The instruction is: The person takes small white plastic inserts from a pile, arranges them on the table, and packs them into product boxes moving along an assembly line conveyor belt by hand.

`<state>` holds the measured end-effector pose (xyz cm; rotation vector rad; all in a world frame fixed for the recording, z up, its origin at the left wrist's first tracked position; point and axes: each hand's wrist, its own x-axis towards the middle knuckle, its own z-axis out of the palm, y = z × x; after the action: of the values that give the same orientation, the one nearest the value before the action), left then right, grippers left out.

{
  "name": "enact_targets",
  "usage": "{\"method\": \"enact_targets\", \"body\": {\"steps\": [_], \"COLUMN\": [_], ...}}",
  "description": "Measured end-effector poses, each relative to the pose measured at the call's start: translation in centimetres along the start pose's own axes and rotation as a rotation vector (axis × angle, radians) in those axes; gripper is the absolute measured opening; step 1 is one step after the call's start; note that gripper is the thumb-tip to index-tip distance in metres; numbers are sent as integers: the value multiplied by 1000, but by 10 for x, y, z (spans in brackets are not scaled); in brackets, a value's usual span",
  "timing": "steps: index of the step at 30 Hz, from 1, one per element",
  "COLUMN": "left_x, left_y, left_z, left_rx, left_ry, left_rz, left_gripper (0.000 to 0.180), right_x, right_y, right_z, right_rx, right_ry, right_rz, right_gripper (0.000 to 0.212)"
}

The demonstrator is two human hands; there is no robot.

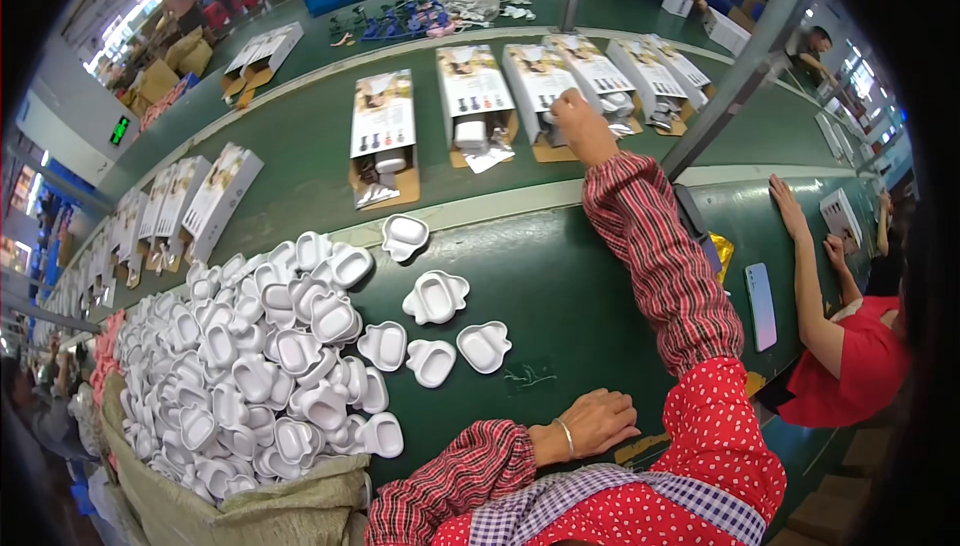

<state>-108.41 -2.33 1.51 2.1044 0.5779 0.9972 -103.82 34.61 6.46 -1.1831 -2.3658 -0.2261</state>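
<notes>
While the right hand (584,126) is held with bent fingers at the open end of a white printed box (532,71), its grip cannot be told, since anything pinched there is covered by the fingers. The left hand (597,423) is rested palm down on the green table (550,306), fingers loosely extended, with nothing seen held. At the mouths of the two boxes to the left (475,76), a white rounded item is already seated, though the flaps are left open. A large heap of white pieces (290,346) is left unboxed above an olive sack (240,511), which is cut off below. Contents of the far-left boxes (222,196) are barely made out.
</notes>
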Motion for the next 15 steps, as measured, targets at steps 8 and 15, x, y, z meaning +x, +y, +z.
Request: {"method": "enact_targets", "body": {"steps": [8, 15], "left_x": [-39, -77], "left_y": [-1, 1], "left_z": [-25, -54], "left_rx": [17, 17], "left_ry": [35, 80], "left_rz": [32, 22], "left_gripper": [19, 19], "right_x": [-39, -28], "right_y": [-216, -231], "right_z": [15, 23], "right_rx": [511, 391], "right_ry": [-162, 27], "right_rz": [-640, -437], "right_gripper": [26, 15]}}
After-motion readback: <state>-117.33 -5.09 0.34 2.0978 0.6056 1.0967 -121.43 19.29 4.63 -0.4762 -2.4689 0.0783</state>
